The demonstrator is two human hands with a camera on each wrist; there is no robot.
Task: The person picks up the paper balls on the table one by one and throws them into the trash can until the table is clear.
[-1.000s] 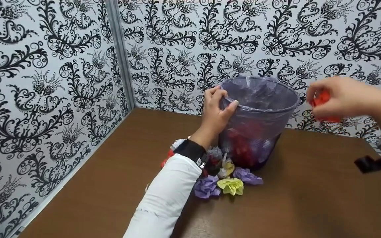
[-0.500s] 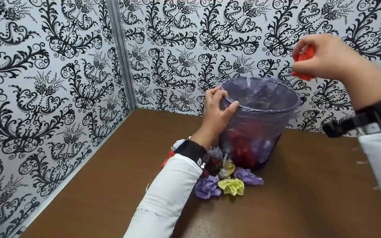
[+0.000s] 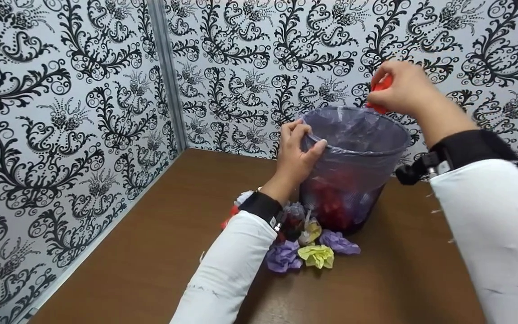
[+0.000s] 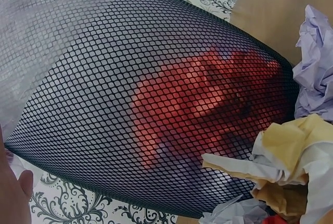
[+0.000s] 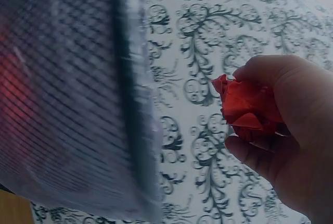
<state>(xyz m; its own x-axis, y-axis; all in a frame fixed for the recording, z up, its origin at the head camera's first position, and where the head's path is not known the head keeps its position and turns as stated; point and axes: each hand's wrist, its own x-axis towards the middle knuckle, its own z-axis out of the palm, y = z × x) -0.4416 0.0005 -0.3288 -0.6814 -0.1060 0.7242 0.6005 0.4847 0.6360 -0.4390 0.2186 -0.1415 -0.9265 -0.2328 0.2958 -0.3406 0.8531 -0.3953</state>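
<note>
A dark mesh wastebasket (image 3: 353, 180) with a translucent purple liner stands at the back of the table. My left hand (image 3: 294, 150) grips its near-left rim, thumb outside and fingers over the edge. Above the far-right rim, my right hand (image 3: 405, 87) pinches a crumpled red paper ball (image 3: 379, 92) between thumb and fingers. In the right wrist view that red ball (image 5: 247, 107) sits in the fingers beside the basket's rim. Crumpled red paper (image 4: 208, 99) shows through the mesh low inside the basket.
Several crumpled papers lie at the basket's foot: purple balls (image 3: 283, 256), a yellow one (image 3: 317, 255) and a grey one (image 3: 294, 210), some partly behind my left forearm. Patterned walls (image 3: 223, 58) close off the left and back of the brown table (image 3: 142, 252).
My right hand has carried the red paper ball up from right of the basket, then leftward and slightly down to its far-right rim. The left hand keeps its grip on the rim.
</note>
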